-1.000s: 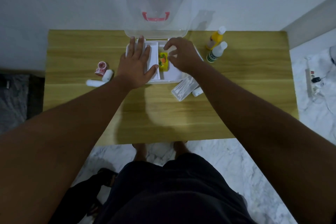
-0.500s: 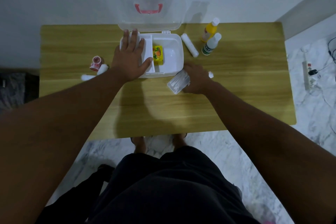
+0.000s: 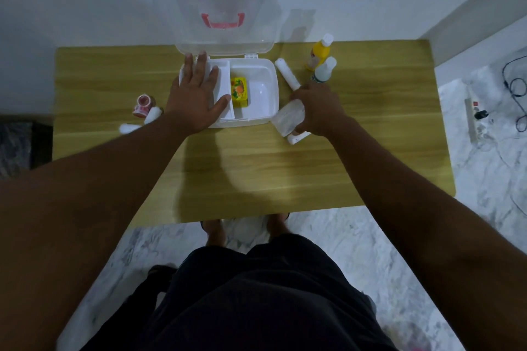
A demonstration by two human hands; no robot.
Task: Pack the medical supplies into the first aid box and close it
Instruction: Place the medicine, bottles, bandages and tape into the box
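Observation:
The white first aid box (image 3: 263, 85) stands open on the wooden table (image 3: 256, 168), its clear lid (image 3: 225, 8) upright against the wall. A small yellow pack (image 3: 239, 92) lies inside it. My left hand (image 3: 196, 94) rests flat, fingers spread, on the box's left side. My right hand (image 3: 319, 107) grips a clear packet of white swabs (image 3: 286, 118) just right of the box. A white roll (image 3: 286, 72) lies behind that hand, and a small white piece (image 3: 298, 137) lies under it.
A yellow bottle (image 3: 318, 53) and a white bottle (image 3: 323, 70) stand at the back right. Left of the box lie a red tape roll (image 3: 142, 105) and two white rolls (image 3: 152, 115). A power strip (image 3: 474, 117) with cables is on the floor at right.
My right hand left the box, came down on the swab packet beside it and closed around it, lifting it slightly. The left hand stayed on the box.

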